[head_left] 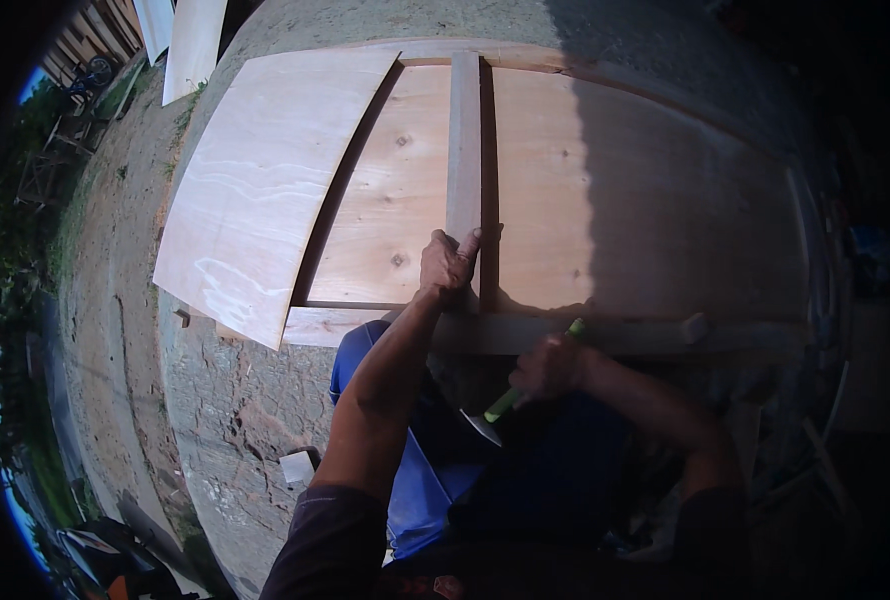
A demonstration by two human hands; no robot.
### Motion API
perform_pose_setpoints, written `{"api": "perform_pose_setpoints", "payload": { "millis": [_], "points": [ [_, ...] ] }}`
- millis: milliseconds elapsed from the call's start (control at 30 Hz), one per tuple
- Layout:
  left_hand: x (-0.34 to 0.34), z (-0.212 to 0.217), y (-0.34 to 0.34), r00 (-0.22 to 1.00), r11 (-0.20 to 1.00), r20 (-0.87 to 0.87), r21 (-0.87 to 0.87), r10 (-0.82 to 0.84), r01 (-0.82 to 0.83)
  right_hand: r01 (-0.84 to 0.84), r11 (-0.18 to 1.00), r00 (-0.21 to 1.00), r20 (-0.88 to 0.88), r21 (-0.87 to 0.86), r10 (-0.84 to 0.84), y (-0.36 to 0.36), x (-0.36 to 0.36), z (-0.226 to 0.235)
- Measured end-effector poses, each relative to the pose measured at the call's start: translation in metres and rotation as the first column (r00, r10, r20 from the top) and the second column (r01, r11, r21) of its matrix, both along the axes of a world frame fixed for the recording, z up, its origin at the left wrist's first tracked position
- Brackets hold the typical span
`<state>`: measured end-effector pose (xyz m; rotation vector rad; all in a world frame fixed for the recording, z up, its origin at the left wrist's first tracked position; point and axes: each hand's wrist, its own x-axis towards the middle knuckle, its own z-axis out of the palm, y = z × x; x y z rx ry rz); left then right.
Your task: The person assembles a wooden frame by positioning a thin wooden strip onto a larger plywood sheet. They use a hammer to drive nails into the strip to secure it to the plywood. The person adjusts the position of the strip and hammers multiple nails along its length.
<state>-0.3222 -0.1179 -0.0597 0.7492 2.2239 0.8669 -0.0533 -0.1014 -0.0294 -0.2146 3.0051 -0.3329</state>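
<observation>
My left hand (448, 262) is closed round the near part of a pale wooden batten (465, 150), its thumb along the right edge. The batten runs from the far frame rail to the near rail (605, 335), over a plywood panel (545, 180). In the shade to the right, my right hand (548, 368) grips what looks like a hammer by its green handle (503, 404). Its thin metal head (481, 428) sits crosswise at the lower end, above my lap and apart from the wood. A loose plywood sheet (265, 180) covers the left part of the frame.
A small wood block (693, 327) rests on the near rail at the right. Rough concrete (245, 430) surrounds the panel, with a white scrap (296, 466) on it. Boards (193, 45) lean at the far left. Deep shadow hides much of the right side.
</observation>
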Motion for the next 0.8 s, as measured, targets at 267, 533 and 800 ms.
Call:
{"api": "perform_pose_setpoints", "payload": {
  "millis": [267,533,800],
  "points": [
    [-0.005,0.001,0.0,1.0,1.0,-0.014,-0.017,-0.016,0.016,0.125,0.989,0.98,0.169,-0.085,-0.109,0.0,-0.005,0.006],
    [0.003,0.001,-0.002,1.0,1.0,0.021,-0.013,-0.016,0.017,0.564,0.623,0.765,0.06,-0.542,-0.641,-0.034,0.011,-0.013],
    [0.003,-0.002,0.0,0.999,0.999,0.015,-0.017,-0.032,0.032,0.768,0.35,0.502,0.166,-0.537,-0.849,-0.056,-0.018,-0.032]
  ]
}}
